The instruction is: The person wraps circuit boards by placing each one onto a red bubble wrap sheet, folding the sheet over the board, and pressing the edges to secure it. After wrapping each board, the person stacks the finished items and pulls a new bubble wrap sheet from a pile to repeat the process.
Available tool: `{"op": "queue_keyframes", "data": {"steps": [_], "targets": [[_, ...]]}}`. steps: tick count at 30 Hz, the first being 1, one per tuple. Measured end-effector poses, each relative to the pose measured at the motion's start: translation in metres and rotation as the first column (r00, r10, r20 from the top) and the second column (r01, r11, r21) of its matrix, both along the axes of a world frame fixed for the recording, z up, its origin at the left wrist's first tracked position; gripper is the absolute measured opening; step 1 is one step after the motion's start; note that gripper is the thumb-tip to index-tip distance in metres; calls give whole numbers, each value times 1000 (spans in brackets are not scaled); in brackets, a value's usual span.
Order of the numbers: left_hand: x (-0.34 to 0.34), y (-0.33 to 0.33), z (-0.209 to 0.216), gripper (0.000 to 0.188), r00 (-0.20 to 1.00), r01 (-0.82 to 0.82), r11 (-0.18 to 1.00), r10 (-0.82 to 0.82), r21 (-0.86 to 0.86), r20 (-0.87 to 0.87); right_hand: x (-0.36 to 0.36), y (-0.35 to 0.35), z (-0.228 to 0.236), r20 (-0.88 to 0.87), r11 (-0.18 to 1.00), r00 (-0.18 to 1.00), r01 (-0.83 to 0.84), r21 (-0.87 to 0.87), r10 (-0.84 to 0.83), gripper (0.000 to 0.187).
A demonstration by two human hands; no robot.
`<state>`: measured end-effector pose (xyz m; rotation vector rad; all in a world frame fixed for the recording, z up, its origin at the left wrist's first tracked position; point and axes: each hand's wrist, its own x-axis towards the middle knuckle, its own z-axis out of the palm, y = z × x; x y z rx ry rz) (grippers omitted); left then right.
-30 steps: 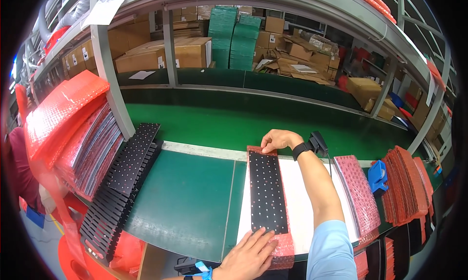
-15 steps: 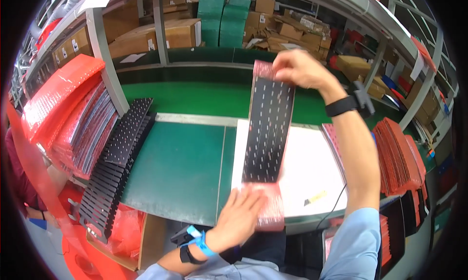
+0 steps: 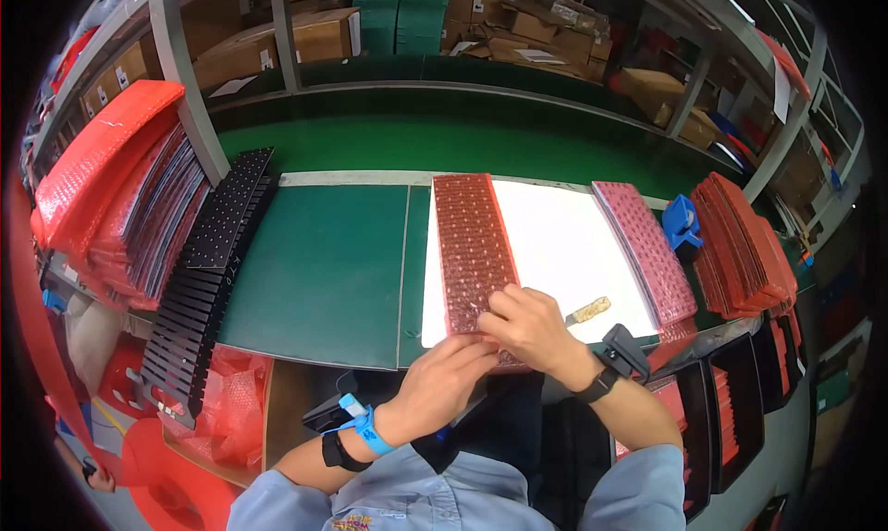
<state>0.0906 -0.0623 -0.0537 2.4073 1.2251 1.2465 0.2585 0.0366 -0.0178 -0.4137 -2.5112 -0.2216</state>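
Note:
On the lit white surface (image 3: 541, 226) lies a black panel in a red bubble-wrap bag (image 3: 472, 240), its long side running away from me. My left hand (image 3: 444, 380) and my right hand (image 3: 532, 327) meet at its near end, past the table's front edge. Both have their fingers closed on the bag's loose end, which they partly hide. A blade with a tape-wrapped handle (image 3: 592, 310) lies just right of my right hand. Farther right rests a second wrapped panel (image 3: 646, 253), pinkish and dotted.
A blue tape dispenser (image 3: 682, 224) stands by a stack of red bubble-wrap pieces (image 3: 740, 244). At left are bare black panels (image 3: 190, 332) and a tall stack of red-wrapped panels (image 3: 148, 212). A cardboard box holding red bubble wrap (image 3: 227, 406) sits below the table.
The panel, held up half out of the bag before, now lies flat with red wrap over it. My right hand has come down from its far end to the near end, beside my left.

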Motion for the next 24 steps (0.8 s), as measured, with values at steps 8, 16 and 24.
{"op": "queue_keyframes", "data": {"steps": [8, 16, 24], "targets": [[-1, -6, -1, 29, 997, -63, 992, 68, -108, 46, -4, 23, 22, 212, 832, 977, 139, -537, -26, 21], [-12, 20, -4, 20, 974, -212, 974, 217, 75, -69, -17, 52, 30, 398, 596, 872, 164, -786, 286, 36], [-13, 5, -5, 23, 981, -155, 984, 163, 85, -106, -109, 54, 131, 338, 930, 941, 96, -354, 31, 30]]}}
